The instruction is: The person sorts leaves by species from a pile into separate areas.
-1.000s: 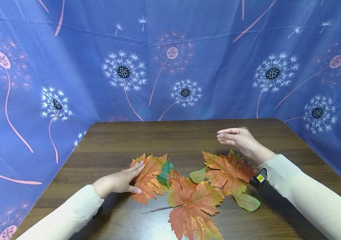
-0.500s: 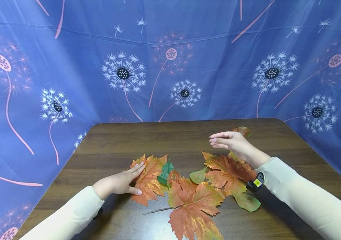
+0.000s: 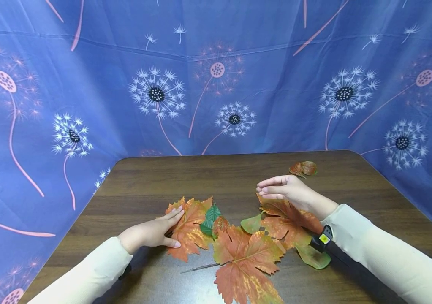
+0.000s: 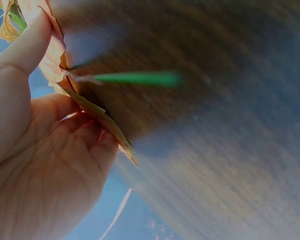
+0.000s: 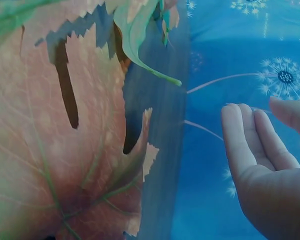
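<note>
My left hand (image 3: pixel 151 231) rests with straight fingers on an orange artificial maple leaf (image 3: pixel 193 223) at the left. In the left wrist view, that leaf (image 4: pixel 102 117) lies against the fingers, and a short green-tipped stem (image 4: pixel 135 78) points out from its edge. Over a second maple leaf (image 3: pixel 282 223), at the right, hovers my right hand (image 3: pixel 295 192). Its fingers are slightly bent and hold nothing, as the right wrist view also shows. A third maple leaf (image 3: pixel 246 261) lies between them, nearer the front, with a thin brown stem (image 3: pixel 200 267) sticking out leftward.
Small leaves lie among the maple leaves: a dark green one (image 3: pixel 210 217), a reddish one (image 3: pixel 220 224) and a pale green one (image 3: pixel 251 223). Reddish-brown leaves (image 3: pixel 304 168) lie by the back right of the wooden table (image 3: pixel 155 177). A blue patterned cloth (image 3: pixel 276 105) hangs behind.
My right hand has moved left and toward the front, uncovering the reddish-brown leaves at the back right. My left hand stays on its maple leaf.
</note>
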A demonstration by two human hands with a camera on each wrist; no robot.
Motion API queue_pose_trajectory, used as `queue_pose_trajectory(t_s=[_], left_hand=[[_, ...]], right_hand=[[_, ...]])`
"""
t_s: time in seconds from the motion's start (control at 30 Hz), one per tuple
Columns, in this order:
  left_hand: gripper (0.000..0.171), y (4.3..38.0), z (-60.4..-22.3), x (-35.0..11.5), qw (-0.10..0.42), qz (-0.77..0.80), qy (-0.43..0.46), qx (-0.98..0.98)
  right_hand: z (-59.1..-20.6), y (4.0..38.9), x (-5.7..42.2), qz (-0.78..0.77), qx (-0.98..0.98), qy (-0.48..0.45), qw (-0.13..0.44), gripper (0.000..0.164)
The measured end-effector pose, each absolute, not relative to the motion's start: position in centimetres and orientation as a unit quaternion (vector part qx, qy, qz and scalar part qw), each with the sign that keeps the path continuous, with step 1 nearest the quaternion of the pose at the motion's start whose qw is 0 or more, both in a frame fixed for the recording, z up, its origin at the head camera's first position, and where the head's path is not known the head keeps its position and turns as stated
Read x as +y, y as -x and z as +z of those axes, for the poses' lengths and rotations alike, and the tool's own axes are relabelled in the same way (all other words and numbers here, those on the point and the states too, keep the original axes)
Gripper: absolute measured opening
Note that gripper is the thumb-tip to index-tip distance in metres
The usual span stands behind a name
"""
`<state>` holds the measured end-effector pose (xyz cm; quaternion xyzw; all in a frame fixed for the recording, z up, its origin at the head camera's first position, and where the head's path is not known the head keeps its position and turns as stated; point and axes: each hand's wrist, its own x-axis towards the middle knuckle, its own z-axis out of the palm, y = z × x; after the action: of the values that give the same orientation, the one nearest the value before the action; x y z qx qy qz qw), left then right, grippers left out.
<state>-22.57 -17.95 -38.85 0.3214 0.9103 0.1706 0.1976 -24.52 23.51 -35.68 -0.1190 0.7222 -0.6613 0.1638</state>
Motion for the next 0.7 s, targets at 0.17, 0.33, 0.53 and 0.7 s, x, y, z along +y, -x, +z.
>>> queue_pose_trajectory(t_s=[0.17,0.33,0.53,0.7], left_hand=[[0.095,22.6,-38.8,-17.9,0.206,0.173,-0.31,0.912],[0.095,22.6,-38.9,-17.9,0.216,0.18,-0.296,0.913],[0.094,22.7,-39.0,-18.0,0.206,0.174,-0.305,0.913],[0.094,22.6,-38.9,-17.9,0.203,0.175,-0.31,0.912]], right_hand=[[-36.2,24.1,23.0,-0.676,0.701,0.137,0.184,0.045],[-36.9,23.7,22.4,-0.665,0.708,0.138,0.194,0.044],[-37.5,23.6,22.1,-0.621,0.747,0.135,0.194,0.043],[-37.6,23.5,22.2,-0.58,0.776,0.155,0.193,0.042]])
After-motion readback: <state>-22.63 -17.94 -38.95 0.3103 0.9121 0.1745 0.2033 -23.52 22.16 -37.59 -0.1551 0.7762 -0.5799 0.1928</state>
